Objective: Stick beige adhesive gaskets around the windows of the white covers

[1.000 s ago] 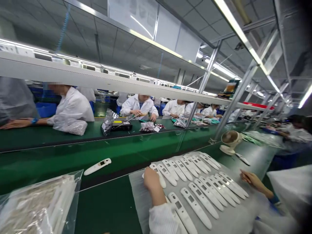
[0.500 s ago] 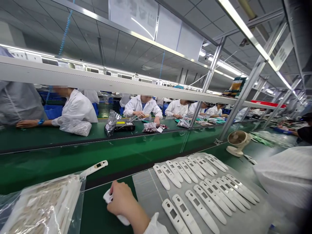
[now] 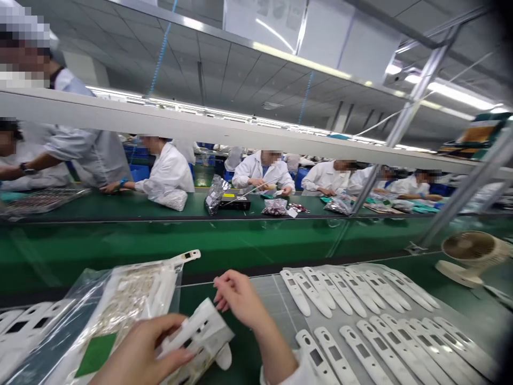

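My left hand [image 3: 148, 342] is closed round a white plastic piece with cut-out openings [image 3: 198, 337], tilted up above the green bench; whether it is one part or several together I cannot tell. My right hand [image 3: 240, 297] is just beyond and to the right of it, apart from it, with fingers curled together; anything in them is too small to make out. Below the held piece shows the rounded end of a white casing [image 3: 224, 357]. To the right, rows of long white casings with small windows [image 3: 363, 345] lie on a grey sheet [image 3: 276, 305].
A clear plastic bag of white parts [image 3: 132, 294] lies at left, a single casing [image 3: 188, 257] at its far end. More white casings [image 3: 28, 326] sit at far left. A small fan [image 3: 468, 254] stands at right. Beyond the green divider [image 3: 240, 240], co-workers in white sit at another bench.
My left hand has come into view with the white piece. My right hand has lifted off the white casing on the bench. The view has swung left.
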### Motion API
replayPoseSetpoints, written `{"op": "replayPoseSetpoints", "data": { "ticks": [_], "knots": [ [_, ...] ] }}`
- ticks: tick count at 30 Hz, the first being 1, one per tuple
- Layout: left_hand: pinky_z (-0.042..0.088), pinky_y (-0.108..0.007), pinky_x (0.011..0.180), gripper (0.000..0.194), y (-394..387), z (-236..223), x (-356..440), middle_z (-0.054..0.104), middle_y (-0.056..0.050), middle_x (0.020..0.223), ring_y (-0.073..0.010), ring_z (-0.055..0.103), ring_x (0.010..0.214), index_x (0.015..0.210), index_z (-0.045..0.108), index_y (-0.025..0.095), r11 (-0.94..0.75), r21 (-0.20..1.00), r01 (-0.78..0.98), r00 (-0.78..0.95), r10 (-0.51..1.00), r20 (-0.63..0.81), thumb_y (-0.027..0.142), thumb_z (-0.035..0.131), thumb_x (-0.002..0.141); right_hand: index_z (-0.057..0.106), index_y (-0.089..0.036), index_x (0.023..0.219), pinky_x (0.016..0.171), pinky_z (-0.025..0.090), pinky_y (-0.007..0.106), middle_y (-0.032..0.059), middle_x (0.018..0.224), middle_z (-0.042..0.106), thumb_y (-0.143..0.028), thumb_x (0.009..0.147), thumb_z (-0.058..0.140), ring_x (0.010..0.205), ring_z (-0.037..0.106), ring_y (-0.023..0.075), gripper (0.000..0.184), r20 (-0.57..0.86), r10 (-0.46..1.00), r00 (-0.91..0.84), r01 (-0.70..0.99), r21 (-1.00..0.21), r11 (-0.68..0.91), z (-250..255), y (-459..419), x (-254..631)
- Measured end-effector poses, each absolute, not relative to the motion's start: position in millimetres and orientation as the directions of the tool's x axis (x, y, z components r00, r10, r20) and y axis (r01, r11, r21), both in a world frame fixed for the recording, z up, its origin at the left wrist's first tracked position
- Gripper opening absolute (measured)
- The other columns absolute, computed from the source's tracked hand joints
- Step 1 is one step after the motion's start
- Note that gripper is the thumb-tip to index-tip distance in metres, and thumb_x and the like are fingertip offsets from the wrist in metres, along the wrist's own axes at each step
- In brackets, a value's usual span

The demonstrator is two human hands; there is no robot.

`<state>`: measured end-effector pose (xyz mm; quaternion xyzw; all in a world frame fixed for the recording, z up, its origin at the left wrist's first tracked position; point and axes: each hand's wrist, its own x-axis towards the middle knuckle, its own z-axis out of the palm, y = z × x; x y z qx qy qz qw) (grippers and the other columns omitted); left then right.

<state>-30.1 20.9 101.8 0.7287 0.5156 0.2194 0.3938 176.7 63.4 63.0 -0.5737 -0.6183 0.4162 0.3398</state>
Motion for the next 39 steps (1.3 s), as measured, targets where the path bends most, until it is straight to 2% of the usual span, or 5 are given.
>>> {"op": "replayPoseSetpoints", "data": {
  "ticks": [18,23,28,33,39],
  "knots": [
    [0.053,-0.026,0.07,0.026,33.2,119.1,-27.1,0.071,-0.007,0.101,-0.021,0.066,0.087,0.102,0.07,0.018,-0.156,0.978,0.137,0.28,0.953,0.113,0.036,0.066,0.084,0.067,-0.017,0.087,0.055,0.054,0.03,0.0083,0.075,0.071,-0.054,0.082,0.064,0.066,0.067,0.0207,0.037,0.21,0.977,0.038,0.253,-0.948,0.194,95.3,24.5,184.9],
    [0.041,-0.02,0.051,0.031,34.7,118.1,-26.0,0.059,0.0,0.066,-0.0127,0.054,0.06,0.074,0.063,0.014,-0.156,0.975,0.156,0.211,0.97,0.121,0.043,0.06,0.087,0.052,-0.022,0.132,0.105,0.044,0.054,0.0154,0.138,0.056,-0.039,0.077,0.075,0.128,0.052,0.0323,0.061,0.714,0.7,-0.03,0.671,-0.505,0.543,101.5,14.7,182.0],
    [0.037,-0.02,0.05,0.041,35.6,118.3,-28.5,0.048,0.003,0.056,-0.0097,0.045,0.054,0.062,0.057,0.015,-0.199,0.96,0.195,0.2,0.967,0.16,0.045,0.057,0.089,0.057,-0.024,0.123,0.086,0.058,0.034,0.0093,0.116,0.068,-0.027,0.081,0.073,0.106,0.065,0.0228,0.045,0.693,0.663,-0.281,0.591,-0.42,0.689,105.0,13.8,175.9],
    [0.049,-0.035,0.091,0.033,34.4,113.8,-31.2,0.069,-0.009,0.108,-0.0242,0.063,0.103,0.113,0.066,0.019,-0.351,0.866,0.357,0.118,0.936,0.331,0.042,0.059,0.091,0.062,-0.023,0.082,0.053,0.05,0.024,0.0002,0.068,0.065,-0.012,0.085,0.064,0.062,0.061,0.0142,0.011,0.727,0.639,-0.251,0.464,-0.488,0.739,105.9,20.0,173.3],
    [0.015,-0.052,0.12,0.046,27.4,112.3,-32.7,0.051,-0.005,0.144,-0.0305,0.027,0.144,0.127,0.059,0.031,-0.691,0.52,0.502,0.4,0.719,0.569,0.042,0.072,0.084,0.065,-0.024,0.079,0.049,0.048,0.023,-0.0007,0.063,0.065,-0.016,0.09,0.059,0.057,0.061,0.0126,0.015,0.699,0.64,-0.319,0.506,-0.446,0.738,106.4,22.2,177.6]
  ]
}}
